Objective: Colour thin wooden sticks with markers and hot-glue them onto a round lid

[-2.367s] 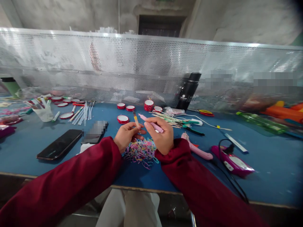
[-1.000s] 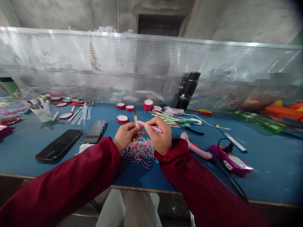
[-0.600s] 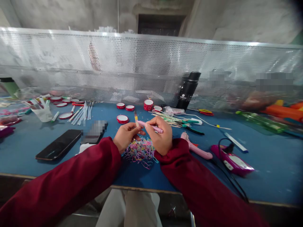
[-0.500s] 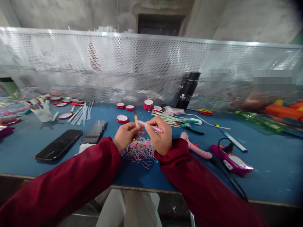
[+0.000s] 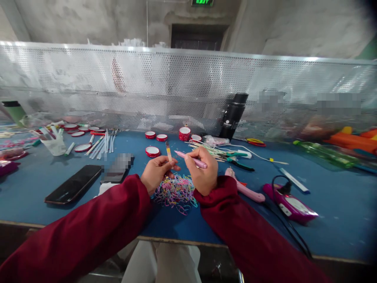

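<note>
Between the thumb and fingers of my left hand is a small flat stick, upright, dark at the top with yellow and pale bands below. My right hand grips a pink marker pen like a writing tool, its tip pointing left. A small gap separates the pen tip from the stick. Beneath both hands lies a heap of colourful rubber bands. Just beyond my left hand sits a red-rimmed round tin.
Left are a phone, a white cup of markers and glue sticks. Right are a pink glue gun, a purple power strip, pliers and a loose cable. A black bottle stands before the perforated metal screen.
My right hand has drawn the pink marker pen slightly right, away from the stick. My left hand keeps its hold. The camera view has tilted up a little.
</note>
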The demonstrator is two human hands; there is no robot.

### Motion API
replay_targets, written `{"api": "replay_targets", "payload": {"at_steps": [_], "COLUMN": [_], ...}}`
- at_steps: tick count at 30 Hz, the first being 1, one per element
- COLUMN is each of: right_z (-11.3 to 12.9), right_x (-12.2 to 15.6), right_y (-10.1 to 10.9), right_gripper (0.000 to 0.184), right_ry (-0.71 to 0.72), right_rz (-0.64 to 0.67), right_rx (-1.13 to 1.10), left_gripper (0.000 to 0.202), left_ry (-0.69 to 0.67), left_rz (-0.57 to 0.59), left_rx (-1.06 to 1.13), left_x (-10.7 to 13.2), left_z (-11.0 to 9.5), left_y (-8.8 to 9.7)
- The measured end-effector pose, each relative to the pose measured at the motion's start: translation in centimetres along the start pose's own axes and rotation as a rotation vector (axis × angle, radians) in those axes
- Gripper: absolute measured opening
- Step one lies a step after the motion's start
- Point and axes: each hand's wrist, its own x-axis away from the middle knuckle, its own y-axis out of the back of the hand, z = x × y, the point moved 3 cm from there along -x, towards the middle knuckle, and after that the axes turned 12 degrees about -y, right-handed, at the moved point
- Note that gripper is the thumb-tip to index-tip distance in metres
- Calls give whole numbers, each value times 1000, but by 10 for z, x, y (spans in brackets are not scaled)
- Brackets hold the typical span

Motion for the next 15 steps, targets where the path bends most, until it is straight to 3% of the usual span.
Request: {"api": "replay_targets", "payload": {"at_steps": [5,11,15], "right_z": [0,-3,-6], "right_x": [1,-3,-5], "right_y": [-3,5,2], "right_gripper": [10,11,7], "right_ry": [17,-21,-23], "right_rz": [52,-100,-39], "right_rx": [-5,23,-34], "left_gripper": [32,31,33], "left_ry": [-10,2,46], "left_rz": [9,-21,48], "left_rx": [4,-12,-39], "left_x": [0,-1,0], "left_z": [1,1,3], "left_y": [0,2,1]}}
